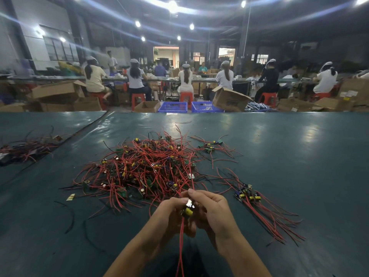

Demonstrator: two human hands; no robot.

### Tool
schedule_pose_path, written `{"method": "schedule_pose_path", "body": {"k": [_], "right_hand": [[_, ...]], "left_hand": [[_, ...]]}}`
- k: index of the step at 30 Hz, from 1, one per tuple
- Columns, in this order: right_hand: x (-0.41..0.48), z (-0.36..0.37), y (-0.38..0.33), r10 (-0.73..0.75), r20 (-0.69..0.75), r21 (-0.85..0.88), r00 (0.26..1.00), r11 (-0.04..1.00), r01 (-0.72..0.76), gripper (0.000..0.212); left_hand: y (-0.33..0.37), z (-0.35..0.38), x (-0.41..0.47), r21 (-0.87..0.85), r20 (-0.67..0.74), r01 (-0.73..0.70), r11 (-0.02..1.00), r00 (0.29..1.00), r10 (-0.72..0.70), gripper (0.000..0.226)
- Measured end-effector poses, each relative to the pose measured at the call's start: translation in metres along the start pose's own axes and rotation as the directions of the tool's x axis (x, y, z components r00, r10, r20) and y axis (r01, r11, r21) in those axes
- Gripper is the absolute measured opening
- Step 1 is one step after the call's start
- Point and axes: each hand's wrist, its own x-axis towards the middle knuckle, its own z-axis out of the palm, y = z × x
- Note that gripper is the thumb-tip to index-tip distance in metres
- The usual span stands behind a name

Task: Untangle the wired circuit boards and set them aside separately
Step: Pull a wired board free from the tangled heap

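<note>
held board (188,210): between the two hands, low over the worktop (299,156), yellow capacitor facing up, gripped from both sides.
left hand (171,209): fingers curled round the left side of the board, gripping it.
right hand (212,206): fingers curled round the right side; thumb and forefinger pinching at the top, where a red wire leaves.
hanging wires (180,248): red, dropping from the board toward the body, between the forearms.
linking wire (192,183): from the fingertips straight away into the near edge of the pile; long axis near-to-far; probably not yet free.
set-aside group (247,193): right of the right hand and near it, a few boards together, wires trailing to the near right; right hand nearer, so likely the one for placing.
tangled pile (151,166): directly beyond both hands, many boards knotted in red wire.
second small group (209,145): beyond the pile, on its right, apart from it.
far heap (26,148): far left on the worktop, well apart; boards hard to make out.
next move, as judgement: pull toward the body along the wire axis first, then carry to the right.
</note>
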Motion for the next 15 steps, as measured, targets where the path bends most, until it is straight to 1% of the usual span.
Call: {"method": "schedule_pose_path", "body": {"k": [1, 2, 5, 8, 10, 12, 15], "right_hand": [[0.000, 0.000, 0.000, 0.014, 0.014, -0.004, 1.000, 1.000, -0.014, 0.032], [0.000, -0.001, 0.000, 0.031, 0.022, -0.006, 0.999, 0.999, -0.031, 0.032], [-0.001, -0.001, 0.001, 0.077, 0.014, 0.017, 0.997, 0.997, -0.077, 0.018], [0.003, -0.002, 0.002, 0.094, -0.047, 0.053, 0.994, 0.994, -0.091, 0.019], [0.007, -0.005, 0.002, 0.102, -0.083, 0.120, 0.991, 0.989, -0.091, 0.020], [0.012, -0.009, 0.001, 0.111, -0.116, 0.175, 0.987, 0.980, -0.090, 0.020], [0.016, -0.017, -0.002, 0.112, -0.141, 0.259, 0.984, 0.963, -0.072, 0.022]], "left_hand": [[0.001, 0.000, 0.003, -0.038, -0.030, 0.047, 0.998, 0.998, -0.048, 0.041], [0.002, -0.001, 0.005, -0.021, -0.053, 0.017, 1.000, 0.998, -0.018, 0.041], [0.002, 0.005, 0.003, 0.048, -0.053, -0.162, 0.986, 0.985, 0.164, 0.041], [-0.003, 0.004, 0.005, 0.053, -0.048, -0.237, 0.970, 0.970, 0.240, 0.036], [-0.001, 0.005, 0.007, 0.092, -0.051, -0.241, 0.966, 0.968, 0.246, 0.035], [-0.001, 0.005, 0.006, 0.133, -0.054, -0.212, 0.968, 0.974, 0.220, 0.037], [0.000, 0.007, 0.003, 0.127, -0.028, -0.172, 0.977, 0.984, 0.176, 0.038]]}}
